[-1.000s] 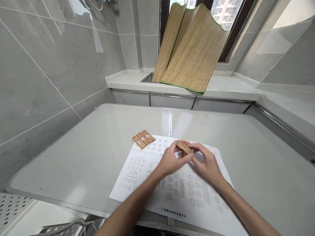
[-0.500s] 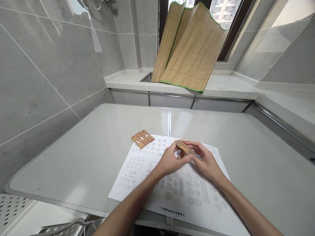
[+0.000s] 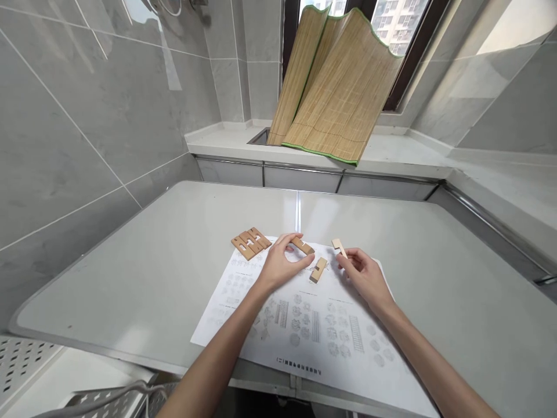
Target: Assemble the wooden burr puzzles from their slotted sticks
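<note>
My left hand (image 3: 281, 264) pinches a notched wooden bar (image 3: 303, 245) just above the printed instruction sheet (image 3: 300, 325). Another small wooden bar (image 3: 339, 248) is held in the fingertips of my right hand (image 3: 362, 271), a little to the right. Between the two hands a third wooden bar (image 3: 318, 270) lies loose on the sheet. To the left, at the sheet's far corner, several notched wooden bars (image 3: 251, 242) lie side by side in a flat group.
The sheet lies on a grey table (image 3: 174, 267) with a seam down its middle, against a tiled wall on the left. Behind the table a white ledge (image 3: 391, 157) carries a bamboo mat (image 3: 335, 87) leaning on the window. A perforated metal shelf (image 3: 21, 360) sits below left.
The hands were together on one joined wooden piece; now they have drawn apart, each holding a bar, and a third bar lies on the sheet between them.
</note>
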The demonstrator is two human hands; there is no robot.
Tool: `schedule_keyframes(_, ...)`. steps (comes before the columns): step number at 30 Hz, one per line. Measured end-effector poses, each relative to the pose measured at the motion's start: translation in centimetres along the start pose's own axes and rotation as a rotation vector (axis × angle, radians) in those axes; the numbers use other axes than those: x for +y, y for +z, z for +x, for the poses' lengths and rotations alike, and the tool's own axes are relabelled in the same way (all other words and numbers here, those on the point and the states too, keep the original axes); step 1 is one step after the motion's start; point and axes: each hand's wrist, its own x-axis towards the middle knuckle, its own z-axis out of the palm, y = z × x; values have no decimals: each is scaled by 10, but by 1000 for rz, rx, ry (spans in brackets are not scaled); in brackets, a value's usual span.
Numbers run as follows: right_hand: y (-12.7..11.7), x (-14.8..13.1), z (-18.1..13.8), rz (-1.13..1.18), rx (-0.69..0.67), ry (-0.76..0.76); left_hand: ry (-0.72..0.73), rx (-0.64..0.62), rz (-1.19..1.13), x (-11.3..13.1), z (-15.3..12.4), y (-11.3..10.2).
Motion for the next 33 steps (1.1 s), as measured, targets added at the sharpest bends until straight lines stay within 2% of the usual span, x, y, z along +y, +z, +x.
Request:
schedule_keyframes(3,1,2,-1,-193,62,-14,17,-49,126,-5,2,-5)
schedule_keyframes(10,5,-7,-8,-455,114,-145,131,-227,204,-9,2,-13)
schedule_keyframes(17,10,-7,-12,-598,114,-191,143,-376,258,-8,0,-16)
schedule_keyframes(21,13,-5,-14,-598,47,-216,168,-397,244,-7,-5,-12)
schedule_keyframes(28,16,1,-15,-491,-111,-343,241,-345,268,-2,-8,4)
schedule_keyframes(33,15,2,-10,-474,-171,-403,294,-322,294,-2,-7,8)
